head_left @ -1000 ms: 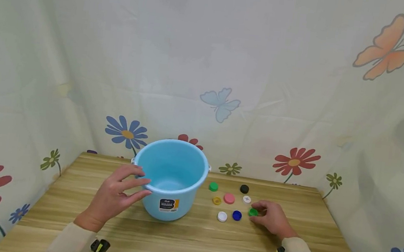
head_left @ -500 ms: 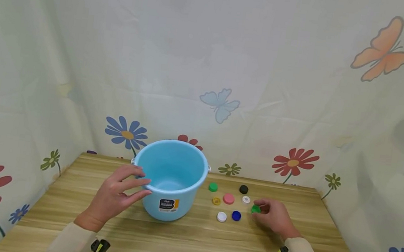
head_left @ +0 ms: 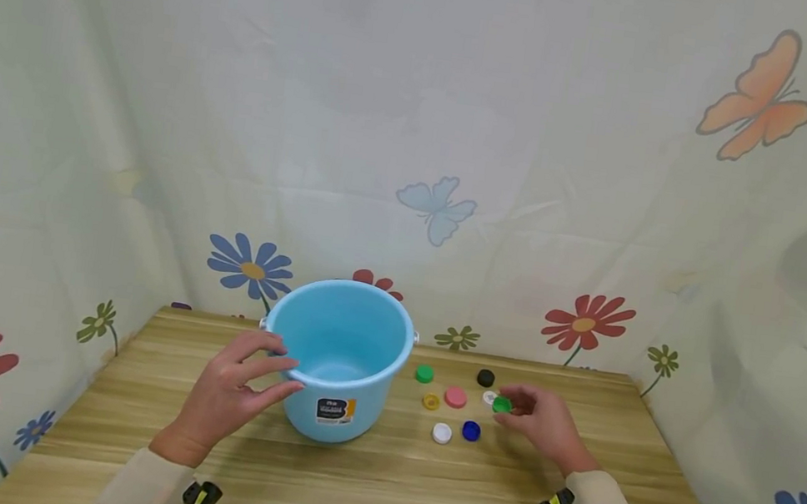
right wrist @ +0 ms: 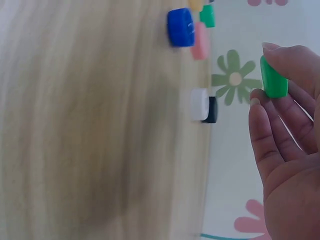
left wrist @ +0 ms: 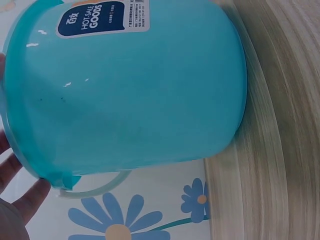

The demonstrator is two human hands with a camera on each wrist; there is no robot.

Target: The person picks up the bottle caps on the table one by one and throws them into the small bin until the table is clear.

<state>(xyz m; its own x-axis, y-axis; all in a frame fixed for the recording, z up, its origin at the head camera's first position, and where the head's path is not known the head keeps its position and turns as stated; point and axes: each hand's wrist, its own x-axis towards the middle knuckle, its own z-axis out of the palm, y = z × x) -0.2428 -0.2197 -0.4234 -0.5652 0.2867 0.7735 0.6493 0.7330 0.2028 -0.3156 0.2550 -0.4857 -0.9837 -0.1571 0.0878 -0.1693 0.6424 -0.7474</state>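
A light blue bucket (head_left: 347,405) stands upright on the table, its inside visible from above. My left hand (head_left: 228,390) holds the bucket's rim at the near left side; the fingertips also show at the rim in the left wrist view. Between thumb and fingers of my right hand (head_left: 544,425) is a green bottle cap (right wrist: 274,80), pinched and raised above the tabletop. Below and left of that hand lie a white cap (head_left: 489,397), a blue cap (head_left: 471,431) and a black cap (head_left: 485,377).
Farther left on the wooden table (head_left: 373,500) lie a pink cap (head_left: 456,397), a yellow cap (head_left: 431,402), another green cap (head_left: 424,374) and another white cap (head_left: 442,433). A flowered cloth (head_left: 520,283) hangs behind the table's back edge.
My right hand has lifted the green cap off the table and carried it slightly away from me, then left. The left hand and bucket have stayed in place.
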